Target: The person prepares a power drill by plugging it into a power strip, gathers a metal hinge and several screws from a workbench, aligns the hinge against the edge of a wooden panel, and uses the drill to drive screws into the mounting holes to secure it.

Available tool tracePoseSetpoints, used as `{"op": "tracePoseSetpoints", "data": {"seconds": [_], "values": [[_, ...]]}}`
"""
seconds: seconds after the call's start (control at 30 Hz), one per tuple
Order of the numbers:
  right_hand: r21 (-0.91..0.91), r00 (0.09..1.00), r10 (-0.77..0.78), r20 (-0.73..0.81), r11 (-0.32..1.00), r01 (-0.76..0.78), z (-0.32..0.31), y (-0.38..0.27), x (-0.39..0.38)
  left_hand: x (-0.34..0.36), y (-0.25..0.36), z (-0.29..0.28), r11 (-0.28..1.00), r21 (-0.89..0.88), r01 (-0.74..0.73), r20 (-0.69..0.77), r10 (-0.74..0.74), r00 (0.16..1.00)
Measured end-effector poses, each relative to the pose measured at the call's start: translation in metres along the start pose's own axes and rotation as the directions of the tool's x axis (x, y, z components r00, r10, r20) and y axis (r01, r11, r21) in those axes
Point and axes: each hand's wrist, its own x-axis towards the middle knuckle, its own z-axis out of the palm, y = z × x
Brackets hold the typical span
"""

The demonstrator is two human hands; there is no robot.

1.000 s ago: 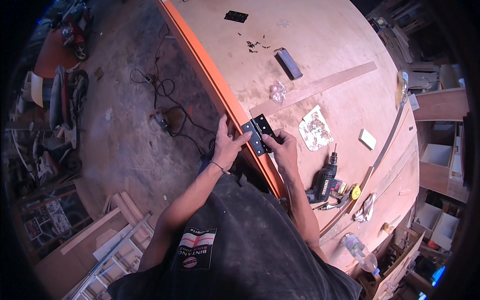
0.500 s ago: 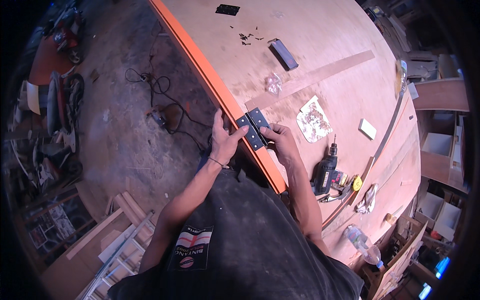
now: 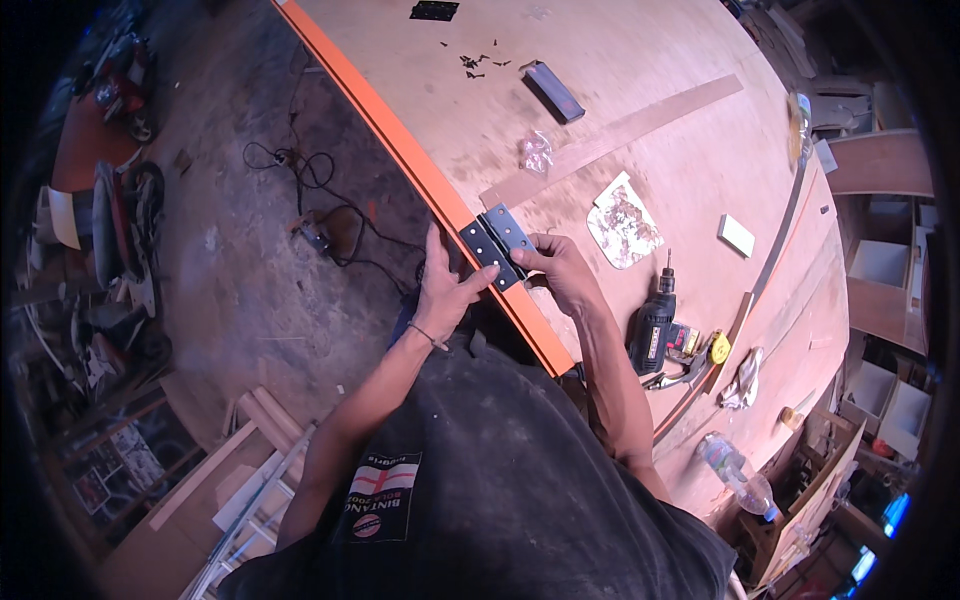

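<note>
A dark metal butt hinge (image 3: pixel 487 256) lies with one leaf flat on the edge of a long orange board (image 3: pixel 405 175). Its other leaf (image 3: pixel 508 230) sticks out on the board's right side. My left hand (image 3: pixel 445 290) is wrapped around the board from the left, thumb pressed on the hinge leaf near its lower end. My right hand (image 3: pixel 562 272) pinches the free leaf between thumb and fingers. Pale dots show along the leaf on the board; whether they are holes or screw heads I cannot tell.
On the wooden worktop (image 3: pixel 600 60) lie a second hinge (image 3: pixel 435 11), several loose screws (image 3: pixel 472 66), a dark box (image 3: pixel 553 92), a thin wood strip (image 3: pixel 620 135), a power drill (image 3: pixel 652 330), a yellow tape measure (image 3: pixel 719 348) and a plastic bottle (image 3: pixel 735 475). A cable (image 3: pixel 345 210) trails on the floor at left.
My left thumb has slid toward the hinge's lower end. The right hand still pinches the free leaf. The whole view has shifted slightly.
</note>
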Motion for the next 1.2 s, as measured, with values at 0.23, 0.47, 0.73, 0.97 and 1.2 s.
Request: {"op": "tracePoseSetpoints", "data": {"seconds": [0.23,0.47,0.73,0.97,1.2], "values": [[0.027,0.999,-0.036,-0.032,0.999,0.037,0.003,0.002,-0.002,0.001,0.001,0.004,0.999,-0.037,0.022,-0.013,-0.022,1.000],[0.026,0.995,-0.071,-0.069,0.997,0.073,0.006,0.005,-0.003,0.002,-0.002,0.003,0.998,-0.050,0.024,-0.011,-0.025,1.000],[0.029,0.993,-0.084,-0.082,0.996,0.087,0.008,0.007,-0.005,0.002,-0.002,0.005,0.997,-0.069,0.027,-0.035,-0.030,0.999],[0.008,0.988,-0.114,-0.101,0.993,0.115,0.013,0.005,-0.009,0.000,-0.002,0.005,0.994,-0.105,0.034,-0.038,-0.038,0.999],[0.004,0.990,-0.095,-0.105,0.995,0.096,0.011,0.001,-0.008,0.003,-0.002,0.006,0.998,-0.069,0.016,-0.026,-0.018,0.999]]}}
